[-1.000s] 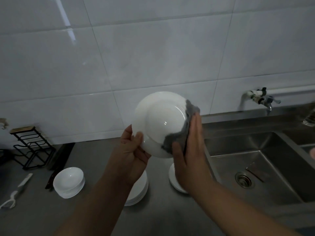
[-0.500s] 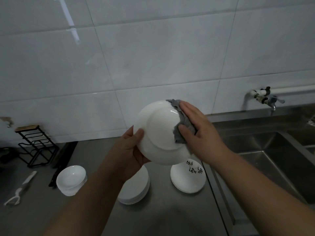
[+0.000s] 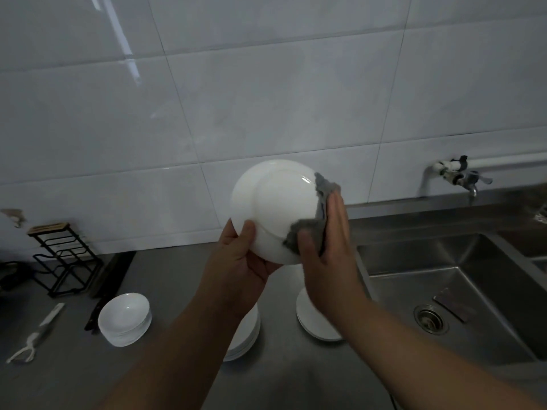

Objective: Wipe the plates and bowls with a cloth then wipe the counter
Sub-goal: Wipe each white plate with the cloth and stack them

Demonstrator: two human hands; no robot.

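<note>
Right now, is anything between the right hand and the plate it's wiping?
Yes. The grey cloth sits between the right hand and the plate, folded over its right rim. The left hand grips the plate bare, with nothing between.

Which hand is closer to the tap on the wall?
Right. The right hand, pinching the cloth on the plate, is left of the tap; the left hand grips the plate farther left.

Worktop (image 3: 177,276) lies bare between bowl stack (image 3: 124,319) and plate stack (image 3: 251,335). Second plate stack (image 3: 313,324) sits just beside the sink (image 3: 488,306). Wire rack (image 3: 63,258) blocks left rear.
</note>
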